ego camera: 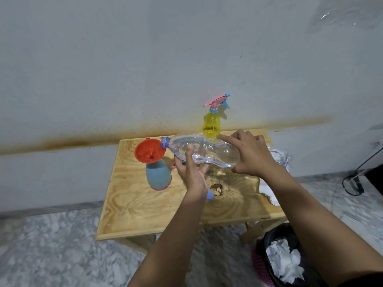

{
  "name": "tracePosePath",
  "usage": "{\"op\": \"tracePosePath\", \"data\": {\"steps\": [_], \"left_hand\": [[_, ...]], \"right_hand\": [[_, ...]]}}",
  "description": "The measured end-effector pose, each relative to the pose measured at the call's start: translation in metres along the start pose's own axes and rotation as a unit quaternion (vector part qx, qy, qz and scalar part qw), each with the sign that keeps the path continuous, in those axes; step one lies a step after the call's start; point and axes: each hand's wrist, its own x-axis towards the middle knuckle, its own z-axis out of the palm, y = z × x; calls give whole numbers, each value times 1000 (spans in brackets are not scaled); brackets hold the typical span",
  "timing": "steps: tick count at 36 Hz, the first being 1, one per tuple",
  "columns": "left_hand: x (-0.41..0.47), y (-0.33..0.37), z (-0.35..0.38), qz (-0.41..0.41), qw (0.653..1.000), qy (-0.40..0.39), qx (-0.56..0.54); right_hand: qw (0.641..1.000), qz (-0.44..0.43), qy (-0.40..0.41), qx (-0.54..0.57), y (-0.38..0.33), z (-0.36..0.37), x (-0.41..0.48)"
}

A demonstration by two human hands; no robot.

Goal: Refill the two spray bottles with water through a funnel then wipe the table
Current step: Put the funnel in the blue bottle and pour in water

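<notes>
A clear plastic water bottle [204, 150] lies tipped sideways, its blue neck over the rim of a red funnel [148, 151]. The funnel stands in a blue spray bottle [158, 176] with its head off. My left hand [191, 172] grips the water bottle from below near its middle. My right hand [250, 154] holds its base end, index finger stretched along the top. A little water lies in the bottle. A yellow spray bottle [211, 123] with a pink and blue trigger head stands upright at the table's far edge, behind the water bottle.
The wooden table [145, 206] stands against a grey wall. White tissue and crinkled clear plastic [277, 158] lie along its right side. A small blue part [210, 195] lies by my left wrist. A bin [279, 259] with crumpled paper stands on the floor at the lower right.
</notes>
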Motion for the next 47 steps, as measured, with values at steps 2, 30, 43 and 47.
{"op": "tracePosePath", "data": {"steps": [2, 30, 43, 47], "left_hand": [[0, 2, 0, 6, 1000, -5, 14], [29, -15, 101, 276, 841, -246, 395], [36, -45, 122, 274, 790, -242, 493], [35, -51, 122, 268, 776, -247, 514]], "right_hand": [[1000, 5, 6, 22, 1, 4, -1], [897, 152, 182, 374, 42, 66, 19], [894, 190, 164, 370, 75, 88, 40], [903, 172, 180, 350, 75, 86, 40]]}}
